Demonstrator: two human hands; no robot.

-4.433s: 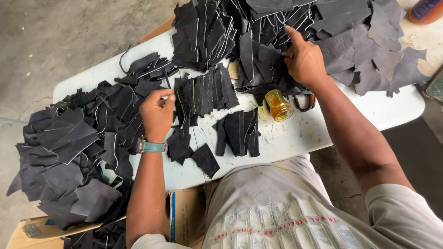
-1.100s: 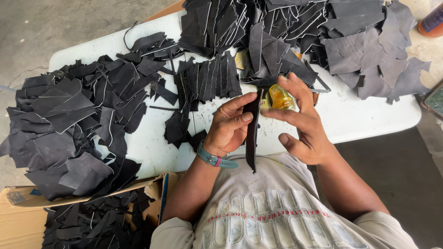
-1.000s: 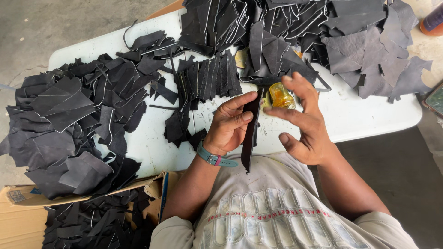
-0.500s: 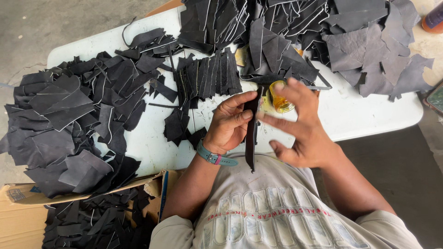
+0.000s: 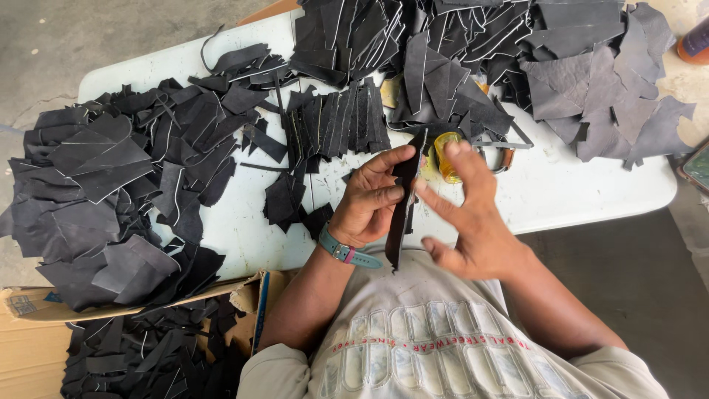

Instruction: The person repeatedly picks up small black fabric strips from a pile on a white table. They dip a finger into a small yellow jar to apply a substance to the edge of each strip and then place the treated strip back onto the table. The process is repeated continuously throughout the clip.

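My left hand (image 5: pixel 369 199), with a teal watch on its wrist, is shut on a long narrow black leather strip (image 5: pixel 402 214) held upright over the table's near edge. My right hand (image 5: pixel 473 222) is just right of the strip, fingers spread and straight, with the index fingertip against the strip's edge. A small yellow jar (image 5: pixel 445 157) stands on the white table (image 5: pixel 591 192) right behind my right fingers. A row of cut black strips (image 5: pixel 336 122) lies side by side just beyond my left hand.
A big heap of black leather scraps (image 5: pixel 111 192) covers the table's left end, and another heap (image 5: pixel 458 44) the far side. A cardboard box (image 5: pixel 44 347) with more scraps sits on the floor at lower left. An orange bottle (image 5: pixel 694 41) stands at far right.
Earlier my hands were apart on the table among the pieces. Over the last second, my right hand's fingers have straightened and slid lower beside the strip, which stays in my left hand.
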